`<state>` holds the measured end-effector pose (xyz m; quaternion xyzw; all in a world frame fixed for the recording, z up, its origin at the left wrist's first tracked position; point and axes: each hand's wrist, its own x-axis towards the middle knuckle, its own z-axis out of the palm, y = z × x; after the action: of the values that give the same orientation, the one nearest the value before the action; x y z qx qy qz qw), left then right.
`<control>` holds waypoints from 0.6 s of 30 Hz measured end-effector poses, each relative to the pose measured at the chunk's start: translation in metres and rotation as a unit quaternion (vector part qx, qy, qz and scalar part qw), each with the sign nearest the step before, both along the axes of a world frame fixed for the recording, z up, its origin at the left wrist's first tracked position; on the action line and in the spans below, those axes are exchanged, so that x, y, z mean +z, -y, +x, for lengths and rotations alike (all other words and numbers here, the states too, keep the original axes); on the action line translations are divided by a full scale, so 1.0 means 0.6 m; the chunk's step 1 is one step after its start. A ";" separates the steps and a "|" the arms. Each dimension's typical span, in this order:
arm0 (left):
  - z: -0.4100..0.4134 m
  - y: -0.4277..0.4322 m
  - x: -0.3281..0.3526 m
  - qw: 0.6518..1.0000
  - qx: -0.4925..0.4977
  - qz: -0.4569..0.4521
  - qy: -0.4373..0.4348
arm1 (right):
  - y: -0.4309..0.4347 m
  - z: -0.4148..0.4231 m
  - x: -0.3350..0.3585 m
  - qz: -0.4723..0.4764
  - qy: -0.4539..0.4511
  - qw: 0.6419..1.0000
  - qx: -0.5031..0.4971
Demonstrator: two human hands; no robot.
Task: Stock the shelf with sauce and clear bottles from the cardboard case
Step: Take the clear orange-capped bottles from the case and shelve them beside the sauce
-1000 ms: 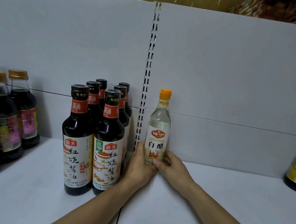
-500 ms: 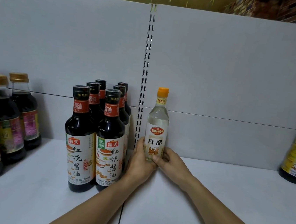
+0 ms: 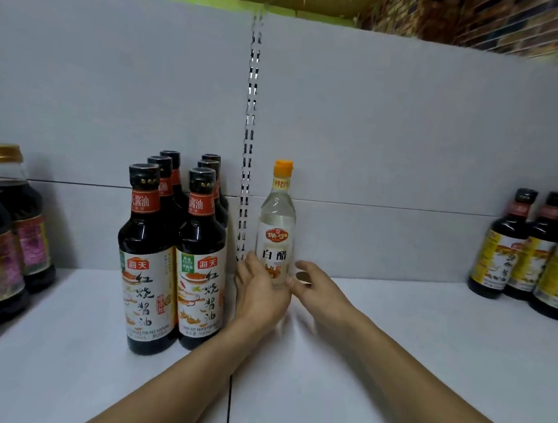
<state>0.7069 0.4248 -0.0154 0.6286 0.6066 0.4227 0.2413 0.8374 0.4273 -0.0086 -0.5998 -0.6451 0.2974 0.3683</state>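
Loosened off clear bottle since earlier: right hand, fingers spread, blurred.
Steadied upright by straight-fingered left hand; sauce bottles just left of that hand.

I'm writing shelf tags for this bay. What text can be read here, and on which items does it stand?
"保宁" and "白醋": label of the clear bottle.
"海天" and "红烧酱油": labels of the front dark sauce bottles.
"酱油": their red neck bands.
"SAUCE FOR RED COOKING": foot of the left front label.
Too blurred to read: gold-capped bottles, yellow-labelled bottles, the clear bottle's neck band.
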 end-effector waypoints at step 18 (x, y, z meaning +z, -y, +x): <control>0.043 0.166 0.058 0.954 -0.220 0.023 0.203 | 0.227 0.035 0.053 0.166 -0.055 0.972 -0.157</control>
<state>0.7325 0.3255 0.0193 0.6529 0.3821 0.4916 0.4313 0.8584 0.2914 0.0233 -0.6068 -0.5623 0.1574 0.5394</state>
